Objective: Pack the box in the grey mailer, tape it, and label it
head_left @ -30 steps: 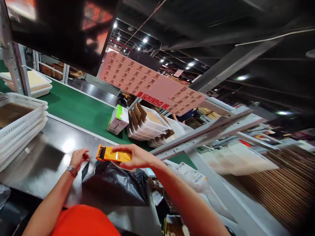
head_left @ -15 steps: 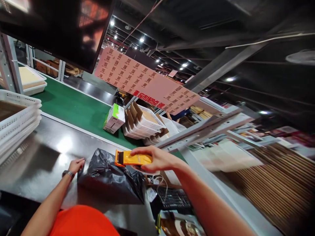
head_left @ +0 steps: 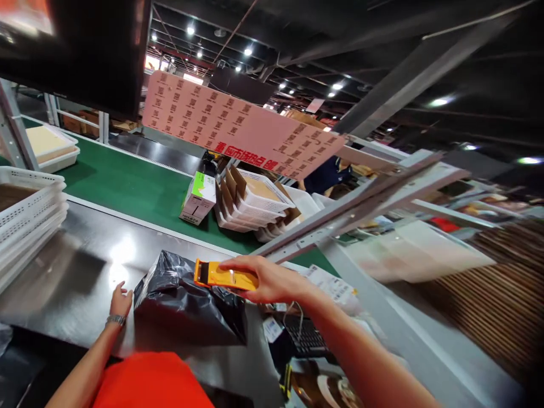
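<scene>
Right hand (head_left: 272, 279) grips an orange scanner (head_left: 223, 276) above a black plastic bag (head_left: 187, 303) lying on the steel table (head_left: 68, 277). Left hand (head_left: 120, 300), fingers loose, rests at the bag's edge. The slack, glossy film could likely slide or crumple under so light a touch.

A single head-worn camera is looking forward and slightly down from above the person's chest, tilting sideways. It is sitting close over the steel tabletop (head_left: 76, 266), facing across the green conveyor belt (head_left: 140, 190) toward the ceiling lights beyond.
</scene>
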A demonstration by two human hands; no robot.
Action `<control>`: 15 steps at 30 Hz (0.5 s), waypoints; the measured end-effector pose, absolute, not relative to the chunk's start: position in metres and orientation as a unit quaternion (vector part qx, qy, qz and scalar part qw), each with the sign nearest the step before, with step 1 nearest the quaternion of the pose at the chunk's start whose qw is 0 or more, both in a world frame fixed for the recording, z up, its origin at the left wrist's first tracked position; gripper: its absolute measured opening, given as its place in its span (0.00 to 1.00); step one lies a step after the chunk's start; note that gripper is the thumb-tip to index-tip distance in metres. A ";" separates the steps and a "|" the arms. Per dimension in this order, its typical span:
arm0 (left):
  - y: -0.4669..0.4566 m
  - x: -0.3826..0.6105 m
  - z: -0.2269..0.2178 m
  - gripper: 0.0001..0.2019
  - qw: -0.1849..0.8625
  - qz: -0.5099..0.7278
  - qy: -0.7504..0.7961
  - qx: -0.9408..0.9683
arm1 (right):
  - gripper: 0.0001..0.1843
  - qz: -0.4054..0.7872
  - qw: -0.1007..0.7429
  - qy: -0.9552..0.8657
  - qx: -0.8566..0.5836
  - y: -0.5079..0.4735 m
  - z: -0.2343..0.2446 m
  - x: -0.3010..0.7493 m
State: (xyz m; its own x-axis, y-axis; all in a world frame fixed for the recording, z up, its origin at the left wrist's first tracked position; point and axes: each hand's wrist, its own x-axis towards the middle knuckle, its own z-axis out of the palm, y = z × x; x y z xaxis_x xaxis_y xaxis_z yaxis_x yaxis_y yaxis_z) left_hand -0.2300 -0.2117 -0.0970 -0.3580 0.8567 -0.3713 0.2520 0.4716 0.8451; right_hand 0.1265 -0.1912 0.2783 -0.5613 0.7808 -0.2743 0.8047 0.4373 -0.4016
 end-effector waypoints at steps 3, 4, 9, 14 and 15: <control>-0.240 -0.220 -0.036 0.26 0.359 0.448 0.682 0.454 | 0.35 -0.152 0.029 0.873 0.463 -0.198 0.279 0.132; -0.251 -0.205 -0.012 0.23 0.342 0.491 0.607 0.523 | 0.33 -0.121 0.025 0.875 0.469 -0.200 0.278 0.134; -0.286 -0.061 0.083 0.26 0.327 0.252 0.090 0.906 | 0.35 0.003 0.012 0.884 0.468 -0.209 0.261 0.139; -0.263 0.043 0.073 0.44 0.214 0.103 0.118 0.964 | 0.36 0.089 0.000 0.870 0.485 -0.227 0.231 0.163; -0.258 0.044 0.063 0.44 0.206 0.088 0.164 0.961 | 0.37 0.097 -0.010 0.861 0.500 -0.233 0.224 0.178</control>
